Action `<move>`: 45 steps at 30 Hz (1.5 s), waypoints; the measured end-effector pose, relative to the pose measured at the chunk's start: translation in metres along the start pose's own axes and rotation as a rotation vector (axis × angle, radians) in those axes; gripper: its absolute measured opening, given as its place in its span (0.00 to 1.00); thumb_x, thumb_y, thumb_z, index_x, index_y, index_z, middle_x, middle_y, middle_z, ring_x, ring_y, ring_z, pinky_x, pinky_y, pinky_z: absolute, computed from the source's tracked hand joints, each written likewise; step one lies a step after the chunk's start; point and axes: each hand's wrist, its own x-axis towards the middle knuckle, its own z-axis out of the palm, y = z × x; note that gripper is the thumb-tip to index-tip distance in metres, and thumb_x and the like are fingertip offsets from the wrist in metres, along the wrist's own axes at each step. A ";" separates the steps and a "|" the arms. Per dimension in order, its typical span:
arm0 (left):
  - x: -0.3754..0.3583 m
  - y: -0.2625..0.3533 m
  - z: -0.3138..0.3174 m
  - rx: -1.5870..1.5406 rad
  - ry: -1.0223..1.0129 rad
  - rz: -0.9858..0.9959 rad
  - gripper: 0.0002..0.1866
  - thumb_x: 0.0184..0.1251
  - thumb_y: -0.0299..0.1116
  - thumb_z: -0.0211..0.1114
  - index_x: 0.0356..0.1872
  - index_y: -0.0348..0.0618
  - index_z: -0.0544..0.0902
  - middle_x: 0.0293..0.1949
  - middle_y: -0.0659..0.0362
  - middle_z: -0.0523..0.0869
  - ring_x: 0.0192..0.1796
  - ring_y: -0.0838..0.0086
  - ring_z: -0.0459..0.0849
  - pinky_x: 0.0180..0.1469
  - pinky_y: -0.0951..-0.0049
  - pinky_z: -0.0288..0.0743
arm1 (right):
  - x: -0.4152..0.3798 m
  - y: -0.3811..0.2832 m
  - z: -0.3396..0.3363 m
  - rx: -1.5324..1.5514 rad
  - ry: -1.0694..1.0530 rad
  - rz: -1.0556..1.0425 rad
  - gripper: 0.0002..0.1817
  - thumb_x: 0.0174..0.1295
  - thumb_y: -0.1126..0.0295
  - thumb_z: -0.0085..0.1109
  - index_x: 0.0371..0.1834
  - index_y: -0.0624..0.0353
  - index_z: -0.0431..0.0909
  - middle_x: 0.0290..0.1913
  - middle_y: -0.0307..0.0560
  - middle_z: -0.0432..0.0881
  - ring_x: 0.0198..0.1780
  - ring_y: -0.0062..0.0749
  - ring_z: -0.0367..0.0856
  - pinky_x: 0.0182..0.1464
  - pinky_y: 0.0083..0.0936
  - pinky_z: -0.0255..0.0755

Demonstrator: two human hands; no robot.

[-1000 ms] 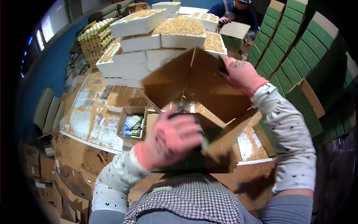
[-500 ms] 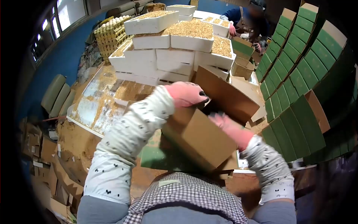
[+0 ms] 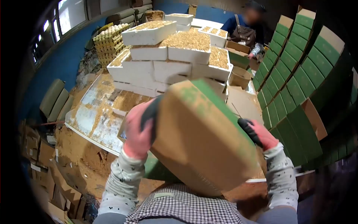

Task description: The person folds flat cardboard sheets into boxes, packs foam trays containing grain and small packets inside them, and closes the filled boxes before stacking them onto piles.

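Observation:
A brown cardboard box (image 3: 197, 142) with a green printed side is tilted up in front of my body, blurred by motion. My left hand (image 3: 141, 125), in a pink glove with a dark palm, presses against its left side, fingers wrapped round the edge. On the right, my right hand (image 3: 259, 133), gloved alike, has its fingers curled at the box's green edge; part of its grip is hidden. Below the box, a green cardboard piece (image 3: 158, 170) lies on the work surface.
White foam boxes (image 3: 173, 71) filled with shavings are stacked ahead. Egg trays (image 3: 110, 44) stand behind them at left. Green cartons (image 3: 294, 74) rise in stacks at right. A co-worker (image 3: 242, 31) stands at the far side. Flattened cardboard (image 3: 61, 183) lies at lower left.
The box has turned from its open flaps facing up to a closed face toward me, and risen. My left hand has moved down and left, my right hand out to the right.

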 end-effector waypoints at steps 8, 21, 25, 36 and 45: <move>-0.071 -0.078 -0.010 -0.367 -0.319 -0.498 0.27 0.69 0.36 0.55 0.67 0.38 0.61 0.70 0.53 0.58 0.71 0.69 0.58 0.68 0.71 0.54 | 0.038 -0.009 0.075 -1.109 -0.567 -0.490 0.20 0.48 0.50 0.66 0.35 0.53 0.79 0.31 0.48 0.80 0.34 0.41 0.79 0.35 0.32 0.73; -0.057 -0.063 -0.008 -0.408 -0.515 -0.722 0.35 0.63 0.26 0.52 0.71 0.40 0.49 0.72 0.50 0.50 0.75 0.63 0.45 0.71 0.72 0.43 | 0.366 -0.075 -0.008 0.360 0.395 -0.157 0.30 0.52 0.44 0.62 0.50 0.56 0.78 0.41 0.49 0.80 0.43 0.37 0.76 0.47 0.34 0.72; -0.056 -0.076 -0.009 -0.286 -0.594 -0.716 0.35 0.63 0.29 0.54 0.71 0.43 0.51 0.71 0.49 0.55 0.71 0.63 0.57 0.68 0.73 0.52 | 0.331 -0.036 -0.020 0.355 0.407 -0.422 0.26 0.52 0.49 0.60 0.53 0.48 0.73 0.44 0.46 0.77 0.37 0.39 0.75 0.37 0.42 0.73; 0.006 -0.127 0.036 -0.490 -0.845 -0.842 0.24 0.63 0.30 0.55 0.61 0.35 0.69 0.54 0.58 0.78 0.55 0.76 0.72 0.61 0.75 0.62 | 0.114 0.092 -0.011 0.737 0.131 -0.498 0.15 0.62 0.68 0.49 0.50 0.63 0.73 0.53 0.49 0.76 0.53 0.35 0.75 0.55 0.32 0.69; -0.015 -0.119 0.009 -0.369 -0.683 -0.605 0.24 0.64 0.33 0.56 0.62 0.41 0.70 0.58 0.53 0.76 0.59 0.71 0.71 0.63 0.72 0.63 | 0.110 0.041 -0.033 0.307 -0.455 0.148 0.25 0.61 0.61 0.58 0.60 0.60 0.69 0.51 0.42 0.77 0.48 0.24 0.75 0.50 0.24 0.71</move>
